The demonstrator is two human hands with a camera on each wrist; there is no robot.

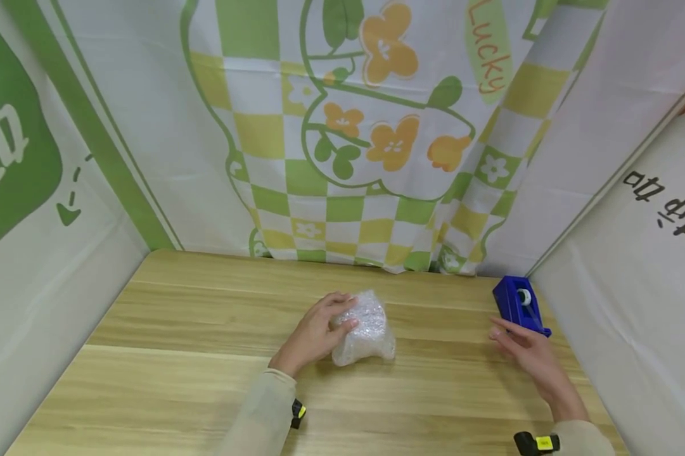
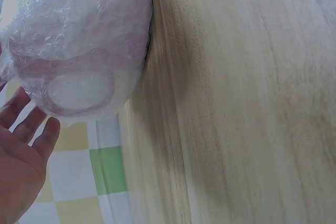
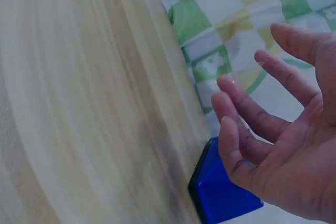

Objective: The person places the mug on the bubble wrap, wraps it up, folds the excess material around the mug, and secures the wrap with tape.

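A bubble-wrapped bundle [image 1: 367, 329] rests on the wooden table near its middle. What is inside is blurred by the wrap, though a pale round shape edged in pink shows through in the left wrist view. My left hand [image 1: 313, 332] holds the bundle [image 2: 79, 40] from its left side, thumb and fingers spread around it. Over at the right, my right hand [image 1: 533, 361] hovers just in front of a blue tape dispenser [image 1: 516, 303]. Its fingers are loosely bent and apart, with nothing seen between them. Part of the dispenser [image 3: 218, 192] shows behind that hand in the right wrist view.
The wooden table [image 1: 205, 304] ends at a hanging cloth [image 1: 342, 209] with green and yellow checks and orange flowers. Printed white panels [image 1: 633, 285] stand along the left and right sides. The dispenser sits close to the back right corner.
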